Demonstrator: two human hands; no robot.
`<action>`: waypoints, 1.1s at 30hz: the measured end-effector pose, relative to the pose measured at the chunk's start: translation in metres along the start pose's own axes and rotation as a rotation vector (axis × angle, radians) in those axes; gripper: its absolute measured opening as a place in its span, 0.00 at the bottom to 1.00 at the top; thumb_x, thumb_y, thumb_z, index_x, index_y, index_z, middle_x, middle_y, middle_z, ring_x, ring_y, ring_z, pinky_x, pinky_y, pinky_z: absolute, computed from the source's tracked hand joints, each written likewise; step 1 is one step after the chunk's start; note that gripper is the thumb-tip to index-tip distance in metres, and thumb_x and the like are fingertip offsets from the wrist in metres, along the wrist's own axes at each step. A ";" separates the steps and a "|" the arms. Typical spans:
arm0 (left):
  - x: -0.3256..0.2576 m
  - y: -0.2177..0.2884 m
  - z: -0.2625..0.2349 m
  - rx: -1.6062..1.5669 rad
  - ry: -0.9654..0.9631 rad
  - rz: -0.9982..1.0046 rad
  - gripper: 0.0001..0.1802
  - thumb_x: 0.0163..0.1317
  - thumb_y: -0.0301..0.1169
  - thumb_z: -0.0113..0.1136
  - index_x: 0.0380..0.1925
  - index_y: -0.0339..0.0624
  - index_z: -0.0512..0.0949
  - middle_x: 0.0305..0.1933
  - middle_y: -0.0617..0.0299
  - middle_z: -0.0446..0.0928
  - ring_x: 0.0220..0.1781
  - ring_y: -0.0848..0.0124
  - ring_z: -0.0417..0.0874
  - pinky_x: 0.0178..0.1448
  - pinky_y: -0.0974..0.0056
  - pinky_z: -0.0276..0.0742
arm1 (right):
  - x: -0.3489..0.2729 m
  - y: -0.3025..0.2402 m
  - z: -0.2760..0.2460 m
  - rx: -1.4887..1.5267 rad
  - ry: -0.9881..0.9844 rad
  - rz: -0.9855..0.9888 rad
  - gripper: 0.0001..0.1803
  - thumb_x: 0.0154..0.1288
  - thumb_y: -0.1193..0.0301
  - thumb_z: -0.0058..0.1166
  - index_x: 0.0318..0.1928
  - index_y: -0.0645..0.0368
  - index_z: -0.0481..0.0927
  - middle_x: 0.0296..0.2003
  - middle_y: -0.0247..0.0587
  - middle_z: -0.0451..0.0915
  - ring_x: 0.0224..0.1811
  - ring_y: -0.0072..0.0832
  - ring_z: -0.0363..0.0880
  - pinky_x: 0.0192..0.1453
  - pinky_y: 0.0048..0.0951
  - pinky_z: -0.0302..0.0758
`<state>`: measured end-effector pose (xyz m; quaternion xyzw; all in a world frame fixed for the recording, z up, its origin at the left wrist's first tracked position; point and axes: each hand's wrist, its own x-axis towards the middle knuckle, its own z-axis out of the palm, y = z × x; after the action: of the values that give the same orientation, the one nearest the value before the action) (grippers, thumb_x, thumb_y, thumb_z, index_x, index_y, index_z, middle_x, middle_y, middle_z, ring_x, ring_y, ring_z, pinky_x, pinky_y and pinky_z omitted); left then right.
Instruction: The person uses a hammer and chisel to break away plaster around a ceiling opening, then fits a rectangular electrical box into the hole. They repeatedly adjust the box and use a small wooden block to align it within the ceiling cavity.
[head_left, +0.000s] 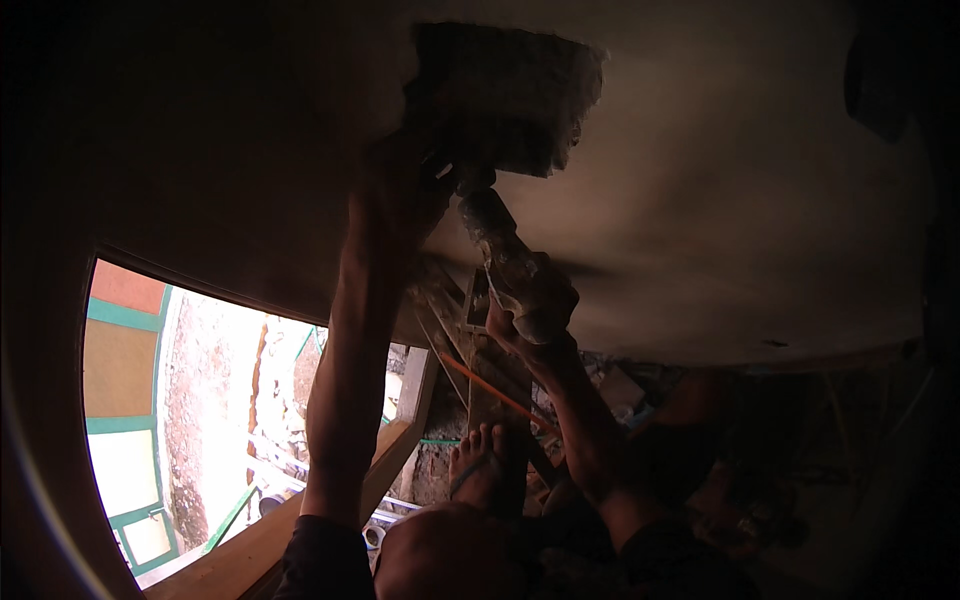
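At nine o'clock a bright window opening [190, 400] lets in glare over a green-framed wall outside; everything else is dim. Just right of it, a wooden plank [300, 520] runs from seven o'clock toward the centre, apparently part of a raised platform.

The left hand [415, 165] is raised at about eleven o'clock, its forearm climbing from the lower edge. It presses against the near edge of a rough rectangular hole [500, 95] broken into the plastered wall [700, 200] at twelve o'clock. The light is too poor to say whether its grip is clenched on something or only braced; I cannot tell.

At the centre, the right hand [530, 300] has its grip clenched around the handle of a hammer [495, 235], whose shaft slants up toward eleven o'clock; its head meets the hole's lower edge, close beside the left hand.

Below, at six o'clock, a bare foot in a sandal [480, 465] rests on boards, with an orange rod [490, 390] crossing just above it.

To work this edge well, I judge short, controlled blows suit best, since the left fingers sit so near the hammer head. Keeping the left hand off the striking line, and the weight settled over the foot, would guard against a slip. Chips may fall toward the face, so angling the blows away seems wise.
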<state>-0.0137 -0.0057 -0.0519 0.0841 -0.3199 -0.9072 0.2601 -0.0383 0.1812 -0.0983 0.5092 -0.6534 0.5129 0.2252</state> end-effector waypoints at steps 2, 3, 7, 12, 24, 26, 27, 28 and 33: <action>0.002 -0.004 -0.002 -0.025 0.002 0.006 0.13 0.69 0.34 0.60 0.46 0.35 0.80 0.41 0.61 0.82 0.42 0.65 0.84 0.46 0.68 0.80 | -0.006 0.004 0.003 -0.064 0.058 -0.090 0.18 0.55 0.77 0.67 0.47 0.65 0.79 0.37 0.44 0.82 0.33 0.37 0.84 0.37 0.34 0.79; 0.004 -0.007 -0.009 -0.003 -0.056 0.039 0.12 0.69 0.31 0.60 0.46 0.35 0.80 0.43 0.60 0.81 0.42 0.65 0.84 0.46 0.68 0.81 | -0.009 0.005 0.004 -0.101 0.062 -0.110 0.16 0.59 0.78 0.65 0.49 0.66 0.79 0.38 0.44 0.82 0.33 0.36 0.84 0.36 0.33 0.79; 0.012 0.000 -0.015 0.884 -0.306 0.415 0.11 0.64 0.22 0.61 0.46 0.33 0.78 0.47 0.57 0.80 0.43 0.66 0.84 0.44 0.65 0.81 | -0.013 0.006 0.006 0.025 0.002 0.061 0.21 0.49 0.73 0.69 0.46 0.61 0.80 0.36 0.44 0.82 0.33 0.41 0.84 0.37 0.36 0.79; 0.012 0.013 -0.007 1.318 -0.315 0.629 0.19 0.59 0.15 0.61 0.52 0.33 0.77 0.51 0.56 0.80 0.47 0.67 0.85 0.48 0.64 0.84 | -0.004 0.005 0.009 0.137 0.028 0.059 0.20 0.51 0.73 0.67 0.47 0.61 0.80 0.35 0.44 0.83 0.31 0.41 0.84 0.35 0.36 0.79; 0.022 -0.001 -0.014 0.443 -0.185 0.310 0.20 0.61 0.24 0.64 0.54 0.37 0.78 0.52 0.56 0.83 0.50 0.67 0.86 0.48 0.64 0.85 | -0.015 0.027 0.015 -0.010 -0.038 0.151 0.15 0.54 0.76 0.64 0.42 0.62 0.75 0.26 0.44 0.78 0.27 0.34 0.81 0.31 0.31 0.76; 0.026 0.002 -0.011 1.515 -0.185 0.804 0.19 0.62 0.27 0.65 0.54 0.38 0.79 0.48 0.58 0.84 0.49 0.68 0.86 0.46 0.65 0.84 | -0.046 0.053 0.015 0.211 -0.135 0.354 0.16 0.52 0.74 0.66 0.41 0.61 0.76 0.27 0.43 0.79 0.28 0.36 0.81 0.32 0.33 0.77; 0.034 -0.006 -0.006 1.549 -0.211 0.925 0.18 0.64 0.28 0.64 0.54 0.39 0.79 0.46 0.59 0.84 0.47 0.68 0.86 0.45 0.65 0.84 | -0.039 0.057 0.000 0.210 -0.172 0.399 0.15 0.52 0.73 0.67 0.39 0.60 0.76 0.27 0.42 0.79 0.28 0.37 0.81 0.32 0.33 0.77; 0.035 -0.001 -0.014 1.652 -0.228 1.036 0.17 0.65 0.29 0.63 0.53 0.39 0.79 0.44 0.59 0.85 0.45 0.68 0.87 0.44 0.65 0.84 | -0.025 0.045 0.005 0.277 -0.202 0.450 0.15 0.51 0.72 0.67 0.38 0.59 0.77 0.28 0.42 0.79 0.29 0.37 0.81 0.33 0.34 0.77; 0.033 0.006 -0.021 1.308 -0.210 0.776 0.15 0.68 0.30 0.61 0.53 0.40 0.78 0.42 0.60 0.85 0.42 0.69 0.86 0.43 0.66 0.83 | 0.015 0.024 0.002 -0.063 -0.103 0.016 0.11 0.53 0.69 0.68 0.32 0.54 0.78 0.23 0.39 0.78 0.30 0.38 0.81 0.33 0.36 0.77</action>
<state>-0.0323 -0.0386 -0.0639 0.0160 -0.8210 -0.3804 0.4254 -0.0650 0.1722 -0.0975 0.5222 -0.6840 0.4670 0.2031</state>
